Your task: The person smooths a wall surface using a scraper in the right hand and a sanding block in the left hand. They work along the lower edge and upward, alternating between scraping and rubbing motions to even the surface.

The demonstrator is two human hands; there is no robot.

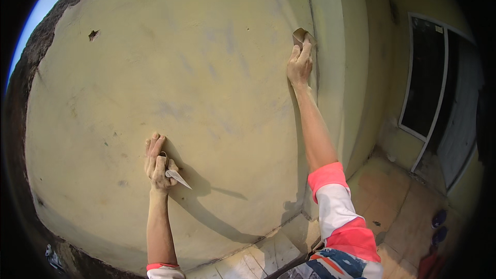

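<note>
A piece of brown sandpaper (299,36) is pressed to the yellow wall (129,72) near its right corner, under the fingers of my right hand (300,68). That arm reaches high and nearly straight. Lower and to the left, my left hand (159,168) rests its outstretched fingertips against the wall. Its other fingers close around what looks like a scraper (179,178), whose pale, flat, pointed end sticks out to the right. The handle is mostly hidden in the palm. Both hands look dusty.
A small hole (93,35) and several grey smudges mark the wall. Rough dark masonry (39,46) borders it on the left. To the right are a white-framed window and a door (457,119). Blue slippers (439,219) lie on the tiled floor (387,191).
</note>
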